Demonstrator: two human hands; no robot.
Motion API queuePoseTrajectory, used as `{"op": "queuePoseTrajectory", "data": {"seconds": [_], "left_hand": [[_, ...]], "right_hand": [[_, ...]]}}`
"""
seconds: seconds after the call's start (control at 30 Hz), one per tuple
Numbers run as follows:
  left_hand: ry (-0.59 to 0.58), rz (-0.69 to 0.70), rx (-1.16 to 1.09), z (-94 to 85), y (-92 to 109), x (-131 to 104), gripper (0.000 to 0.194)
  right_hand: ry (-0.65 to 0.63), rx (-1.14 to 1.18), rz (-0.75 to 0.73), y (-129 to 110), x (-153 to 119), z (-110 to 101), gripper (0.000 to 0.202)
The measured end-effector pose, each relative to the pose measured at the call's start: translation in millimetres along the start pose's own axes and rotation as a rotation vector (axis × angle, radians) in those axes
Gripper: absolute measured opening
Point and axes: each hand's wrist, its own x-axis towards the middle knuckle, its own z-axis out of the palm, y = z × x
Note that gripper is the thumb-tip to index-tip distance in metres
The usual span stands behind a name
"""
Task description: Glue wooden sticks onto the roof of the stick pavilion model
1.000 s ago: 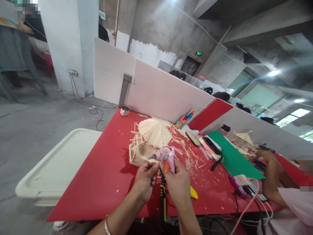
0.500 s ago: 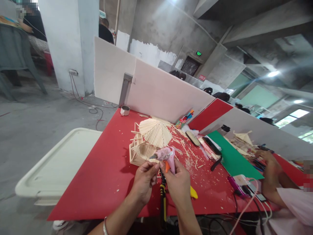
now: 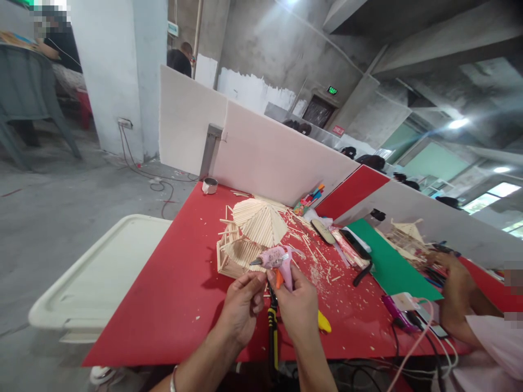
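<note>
My right hand [image 3: 297, 296] grips a pink hot glue gun [image 3: 276, 257] with an orange trigger; its nozzle points left. Close beside it, my left hand [image 3: 244, 305] is closed in a pinch, and whatever lies between its fingertips is too small to make out. Just beyond both hands stands a little model of wooden sticks [image 3: 229, 261], with railings and a curved floor. A round stick roof [image 3: 261, 219] sits behind it, partly overlapping it in view. Pliers with black and yellow handles [image 3: 272, 332] lie below the hands, partly hidden by them.
Loose sticks and scraps [image 3: 314, 256] litter the red table [image 3: 163, 305]. To the right are a glasses case [image 3: 322, 231], a green sheet [image 3: 392, 267], a power bank [image 3: 398, 314] with cables, and a co-worker's arm [image 3: 457, 283]. A tape roll [image 3: 210, 185] stands at the far corner, before a white partition [image 3: 278, 152].
The view has shifted very slightly. Both hands and the glue gun keep almost the same position over the table.
</note>
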Motion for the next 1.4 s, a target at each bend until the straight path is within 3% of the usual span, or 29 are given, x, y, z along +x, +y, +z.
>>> {"op": "queuePoseTrajectory", "data": {"seconds": [0.9, 1.4], "left_hand": [[0.014, -0.020, 0.006, -2.6, -3.1, 6.1, 0.035], [-0.018, -0.038, -0.028, -1.5, 1.8, 2.5, 0.033]], "right_hand": [[0.015, -0.006, -0.041, -3.0, -0.6, -2.2, 0.027], [-0.006, 0.015, 0.008, -0.9, 0.6, -1.4, 0.028]]}}
